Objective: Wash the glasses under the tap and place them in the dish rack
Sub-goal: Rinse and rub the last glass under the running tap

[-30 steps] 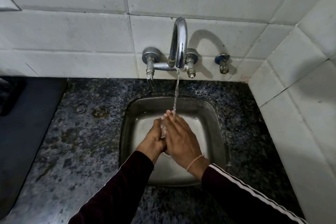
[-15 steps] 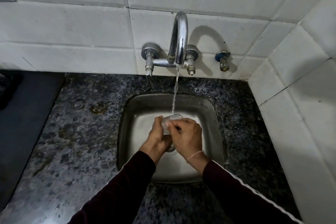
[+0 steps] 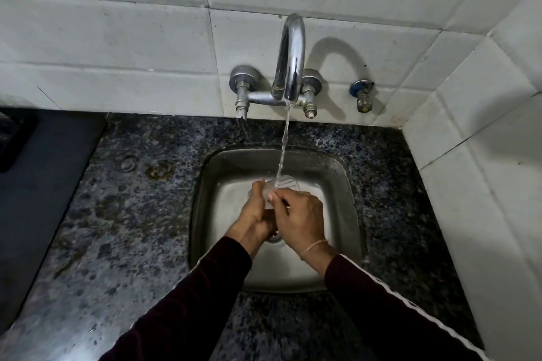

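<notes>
The left hand point(image 3: 256, 211) is curled round the side of a clear drinking glass point(image 3: 278, 189), holding it over the basin; the right hand point(image 3: 299, 215) has closed since a second ago, when its fingers lay flat and straight against the glass, and now its fingertips and thumb bend over the rim, though whether they pinch the rim or merely rub it cannot be told for certain; the fingers look curled onto it. The glass, which was hidden between the two palms a second ago, now shows its round mouth or base with faint ribbing, tilted toward the wall, and the stream of water point(image 3: 284, 146) from the chrome tap point(image 3: 290, 61) lands on its upper edge; this suggests the rubbing of the outside has given way to rinsing at the rim, so this glass seems near the end of its wash. The steel sink point(image 3: 343, 184) sits in a speckled granite counter point(image 3: 117, 214); white wall tiles point(image 3: 117, 38) stand behind, with a small blue-handled valve point(image 3: 362, 94) right of the tap. No dish rack is in view; a dark shape at the far left cannot be identified.
</notes>
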